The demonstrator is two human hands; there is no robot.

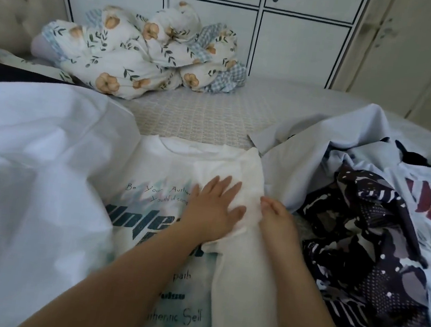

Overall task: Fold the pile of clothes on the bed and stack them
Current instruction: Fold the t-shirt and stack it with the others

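My left hand (214, 204) lies flat on the white printed tee (164, 211) before me, right hand (276, 220) pinching its folded-in side — one fold made. The dark patterned garment (360, 259) and pale shirts (423, 196) wait unfolded — nothing stacked that I can see.

Home bedroom: a bed (216, 103) with tufted headboard (13, 7), bundled floral duvet (141, 49), and white panelled wardrobe (210, 6) behind.

T-shirt (155, 237) print: partly hidden by forearms | lower part cut off
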